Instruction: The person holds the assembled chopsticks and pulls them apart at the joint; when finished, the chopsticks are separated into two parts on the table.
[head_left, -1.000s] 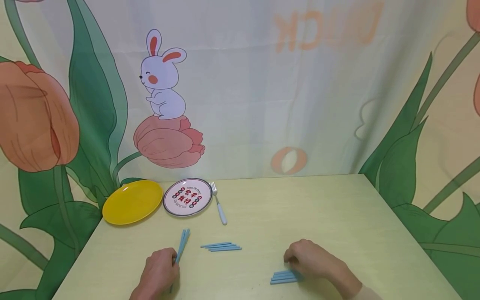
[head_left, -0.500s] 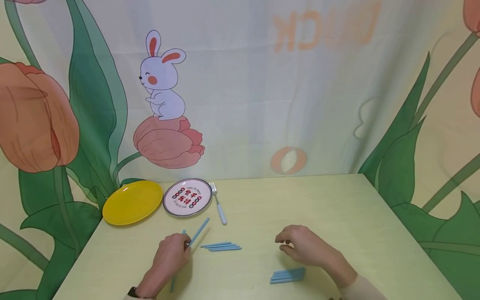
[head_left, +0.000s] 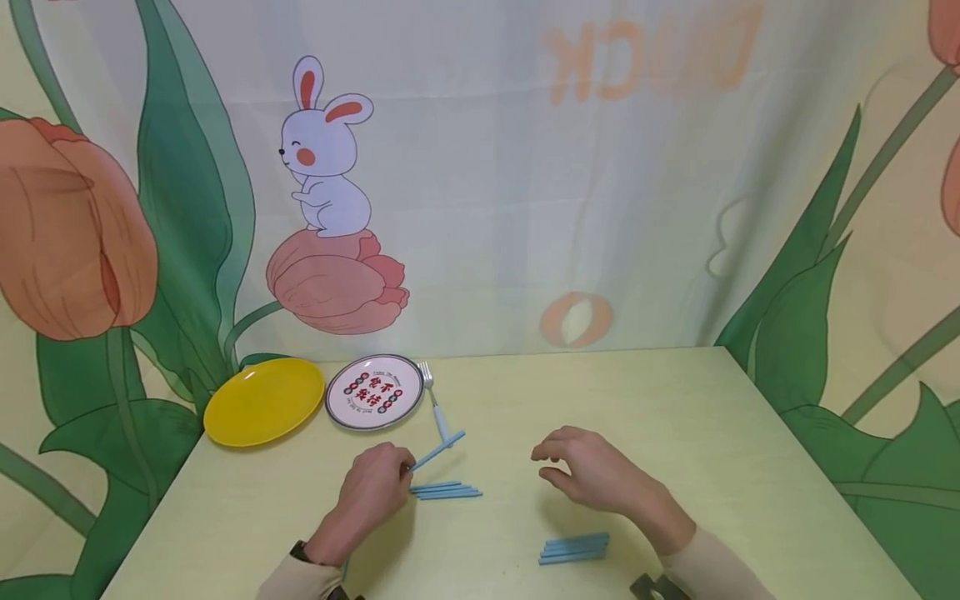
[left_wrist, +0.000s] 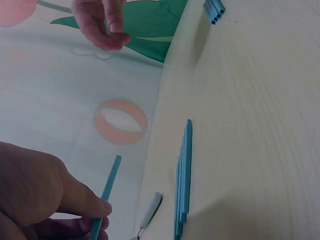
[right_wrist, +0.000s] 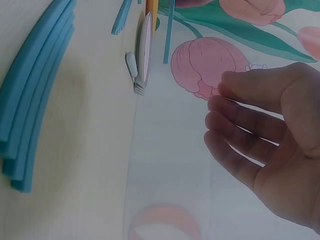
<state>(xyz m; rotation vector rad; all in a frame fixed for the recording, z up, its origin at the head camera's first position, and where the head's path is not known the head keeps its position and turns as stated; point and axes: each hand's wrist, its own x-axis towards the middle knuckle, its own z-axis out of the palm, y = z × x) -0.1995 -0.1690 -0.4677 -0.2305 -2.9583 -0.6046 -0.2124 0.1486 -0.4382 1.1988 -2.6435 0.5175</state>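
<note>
My left hand [head_left: 375, 483] pinches a thin, straight blue stick [head_left: 437, 450] between thumb and fingers. That stick [left_wrist: 111, 180] is held off the table in the left wrist view. Just below it on the table lies a bundle of several blue sticks [head_left: 448, 492] side by side. My right hand [head_left: 588, 471] hovers with nothing in it, fingers slightly bent and thumb apart. Beneath this hand lies a second group of blue sticks [head_left: 573, 549], large in the right wrist view [right_wrist: 37, 95]. Another blue stick [head_left: 345, 570] is mostly hidden behind the left wrist.
At the back left of the pale yellow table [head_left: 637, 400] stand a yellow plate [head_left: 264, 402] and a white patterned plate [head_left: 375, 392]. A fork [head_left: 439, 417] with a pale handle lies beside them. A printed curtain [head_left: 480, 183] hangs behind the table.
My left hand has lifted one blue stick and carried it to the right over the middle bundle. The right hand has left the near bundle, rising forward and slightly left.
</note>
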